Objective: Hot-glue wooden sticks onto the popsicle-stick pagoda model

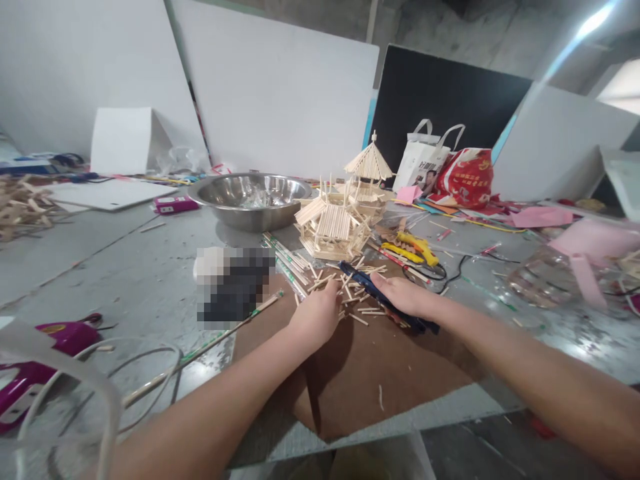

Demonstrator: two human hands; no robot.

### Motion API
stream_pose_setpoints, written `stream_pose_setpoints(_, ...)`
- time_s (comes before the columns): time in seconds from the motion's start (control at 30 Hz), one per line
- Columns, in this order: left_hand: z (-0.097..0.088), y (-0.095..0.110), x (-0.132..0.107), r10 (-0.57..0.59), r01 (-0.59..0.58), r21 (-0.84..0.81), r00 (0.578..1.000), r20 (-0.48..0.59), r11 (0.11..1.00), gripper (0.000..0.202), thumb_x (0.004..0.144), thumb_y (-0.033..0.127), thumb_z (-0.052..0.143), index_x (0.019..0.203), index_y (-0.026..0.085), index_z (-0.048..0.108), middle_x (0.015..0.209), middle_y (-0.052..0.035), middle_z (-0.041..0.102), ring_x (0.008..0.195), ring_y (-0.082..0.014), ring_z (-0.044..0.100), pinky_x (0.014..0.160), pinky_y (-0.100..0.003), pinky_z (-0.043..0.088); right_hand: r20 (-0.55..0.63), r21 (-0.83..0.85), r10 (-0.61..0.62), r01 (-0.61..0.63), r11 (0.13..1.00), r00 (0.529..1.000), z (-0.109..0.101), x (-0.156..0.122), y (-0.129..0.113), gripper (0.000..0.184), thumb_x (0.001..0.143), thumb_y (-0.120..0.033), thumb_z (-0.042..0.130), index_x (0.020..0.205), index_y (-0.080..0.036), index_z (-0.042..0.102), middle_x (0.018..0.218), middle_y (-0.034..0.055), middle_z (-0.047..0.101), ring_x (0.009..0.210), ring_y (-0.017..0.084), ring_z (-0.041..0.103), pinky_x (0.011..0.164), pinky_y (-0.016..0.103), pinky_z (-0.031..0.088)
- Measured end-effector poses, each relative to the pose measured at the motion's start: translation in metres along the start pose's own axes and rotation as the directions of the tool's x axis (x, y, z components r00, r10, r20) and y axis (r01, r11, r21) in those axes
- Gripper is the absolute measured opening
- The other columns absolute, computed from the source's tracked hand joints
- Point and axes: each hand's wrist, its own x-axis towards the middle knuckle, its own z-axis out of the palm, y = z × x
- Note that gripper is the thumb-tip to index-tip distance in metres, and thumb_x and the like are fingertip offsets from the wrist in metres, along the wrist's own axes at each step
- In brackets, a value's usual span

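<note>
Because the left hand (320,312) is seen from its back, its curled fingertips are hidden, and I cannot tell whether it pinches one of the pale wooden sticks (359,320) strewn over the far part of the brown board (370,387). Above the board's right half, the right hand (400,295) is closed round a long dark blue tool (367,285); the hand covers its middle, and its kind is hard to make out. Just beyond the board stands a small house (334,223) of thin sticks with ridged roofs, partly hiding a pointed tower (370,163). Beyond the board to the left, a shiny round steel bowl (255,219) holds crumpled clear plastic (263,199). Nearer its left side, coarse squares mask an item (235,283) on the grey bench (125,267).
</note>
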Motion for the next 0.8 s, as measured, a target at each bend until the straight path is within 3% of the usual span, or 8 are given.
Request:
stream_pose_setpoints(0.13,0.0,0.003,-0.004,-0.012,0.004,0.15,0.999,0.048,0.989,0.027,0.079,0.021,0.03,0.104,0.019,0.04,0.08,-0.0102,0.062,0.076,-0.0241,0.059,0.06,-0.034,0.043,0.139,0.101,0.125,-0.139,0.985,0.982,-0.002,0.006,-0.004,0.069,0.059,-0.077,0.011,0.056,-0.017,0.046,0.051,0.0068,0.054,0.038,0.016,0.051,0.041,0.031,0.041)
stream_pose_setpoints(0.3,0.003,0.005,-0.006,0.005,-0.024,0.285,0.998,0.069,0.958,0.044,0.075,0.012,0.033,0.118,0.017,0.033,0.082,-0.0121,0.063,0.076,-0.026,0.06,0.06,-0.038,0.045,0.188,0.058,0.233,-0.248,0.967,0.954,-0.004,0.014,-0.012,0.069,0.057,-0.079,0.015,0.058,-0.018,0.046,0.05,0.0061,0.054,0.049,0.02,0.057,0.046,0.033,0.045)
stream_pose_setpoints(0.43,0.004,0.008,-0.008,-0.007,-0.023,0.329,0.996,0.09,0.944,0.045,0.076,0.009,0.03,0.121,0.014,0.031,0.079,-0.0136,0.063,0.076,-0.0253,0.061,0.062,-0.037,0.045,0.205,0.027,0.301,-0.312,0.95,0.931,-0.002,0.016,-0.016,0.068,0.056,-0.079,0.015,0.055,-0.018,0.044,0.046,0.0064,0.052,0.055,0.023,0.059,0.047,0.034,0.046)
stream_pose_setpoints(0.8,0.004,0.007,-0.008,0.014,-0.037,0.302,0.997,0.078,0.953,0.047,0.075,0.007,0.029,0.121,0.011,0.034,0.076,-0.016,0.063,0.073,-0.0275,0.061,0.059,-0.038,0.045,0.162,0.047,0.252,-0.263,0.964,0.954,0.0,0.014,-0.016,0.066,0.058,-0.078,0.015,0.042,-0.02,0.043,0.042,0.0073,0.05,0.061,0.024,0.059,0.054,0.038,0.045)
